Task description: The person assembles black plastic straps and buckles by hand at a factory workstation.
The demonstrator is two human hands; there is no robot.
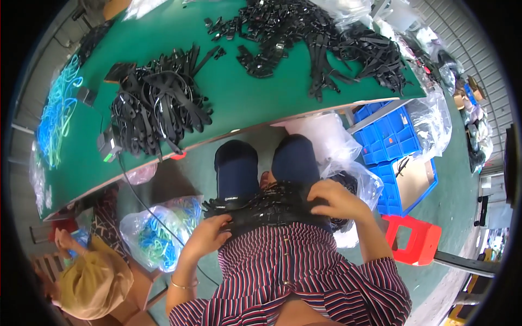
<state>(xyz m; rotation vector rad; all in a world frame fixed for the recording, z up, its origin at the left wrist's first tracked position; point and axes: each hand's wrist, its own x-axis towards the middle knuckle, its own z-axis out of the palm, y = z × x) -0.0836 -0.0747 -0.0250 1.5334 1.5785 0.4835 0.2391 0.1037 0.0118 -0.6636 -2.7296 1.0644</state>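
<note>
My left hand [209,237]: thumb and fingers parted, at left end of black straps [266,212]. My right hand [340,200]: thumb and fingers parted, at right end. Straps: bunched across my lap [236,174]. Green table [234,103], ahead: strap pile [163,106], left; black buckles [272,30], far side. Blue crates [389,136], right. Cord bag [129,223], left.

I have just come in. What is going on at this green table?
A seated person has black straps across the lap, the left hand at their left end and the right hand at their right; whether either hand grips them is unclear. Other straps lie heaped on the green table. Another person is at the lower left of the picture.
</note>
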